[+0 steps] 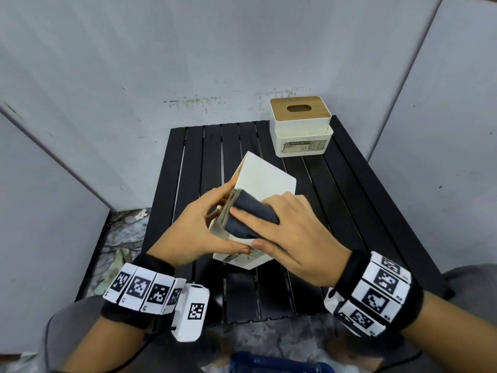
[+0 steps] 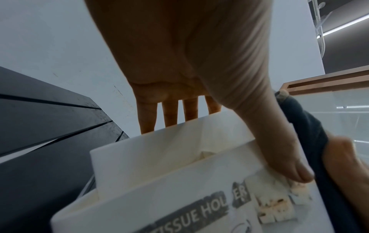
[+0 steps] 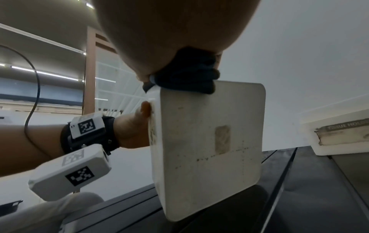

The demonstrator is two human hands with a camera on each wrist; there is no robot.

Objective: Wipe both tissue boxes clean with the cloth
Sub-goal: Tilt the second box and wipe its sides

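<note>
- Left hand (image 1: 200,232) grasps the near tissue box (image 1: 262,173), tipped on edge at the slatted black table's (image 1: 349,200) middle.
- Right hand (image 1: 290,232) presses a folded dark cloth (image 1: 252,214) against that box, fingers curled round it.
- Second tissue box (image 1: 301,127) stands upright at the table's far right corner.

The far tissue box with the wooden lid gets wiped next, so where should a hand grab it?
Probably grip the far tissue box across its white side walls from above, below the wooden lid: it stands upright, and that lid might lift off.
</note>
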